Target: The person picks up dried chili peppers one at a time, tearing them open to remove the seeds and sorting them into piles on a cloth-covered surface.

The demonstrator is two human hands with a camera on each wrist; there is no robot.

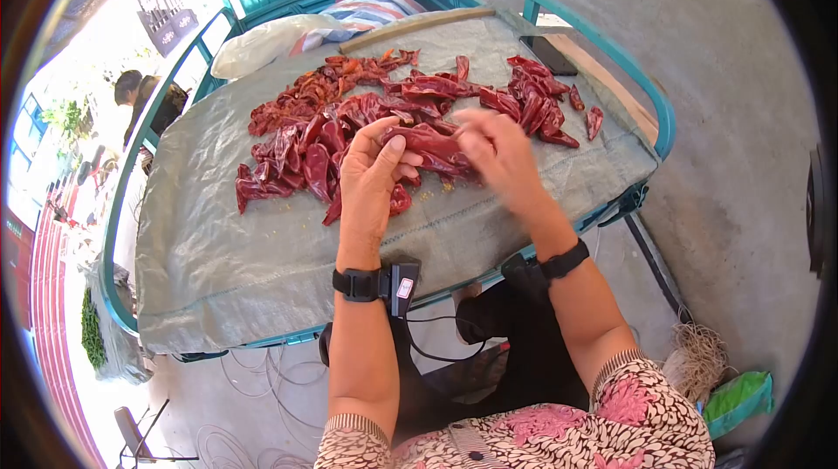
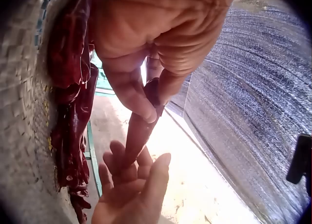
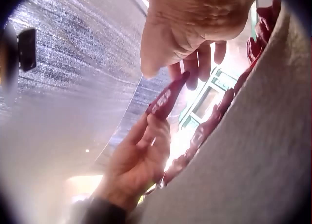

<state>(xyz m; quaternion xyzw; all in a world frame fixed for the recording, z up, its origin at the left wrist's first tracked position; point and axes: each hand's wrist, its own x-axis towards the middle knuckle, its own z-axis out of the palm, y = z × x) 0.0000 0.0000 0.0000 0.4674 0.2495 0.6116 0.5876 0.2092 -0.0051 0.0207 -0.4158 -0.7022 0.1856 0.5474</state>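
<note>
My left hand [image 1: 370, 177] pinches one end of a dried red pepper [image 1: 425, 141] between thumb and fingers, above the near side of a heap of dried red peppers [image 1: 316, 164]. At the pepper's other end is my right hand [image 1: 506, 159], slightly blurred, its fingers loosely bent. In the left wrist view the pepper [image 2: 139, 136] hangs from the left fingers, with the right hand [image 2: 134, 194] spread around its lower end. The right wrist view shows the pepper's tip [image 3: 181, 80] beside the right fingers, which are not closed on it.
A grey woven sheet [image 1: 227, 268] covers the bed of a teal-railed cart [image 1: 650, 107]. A dark phone [image 1: 549, 55] lies at the back right, a wooden strip [image 1: 419, 28] and sacks [image 1: 271, 41] at the back. Another person [image 1: 148, 102] is beyond the left rail.
</note>
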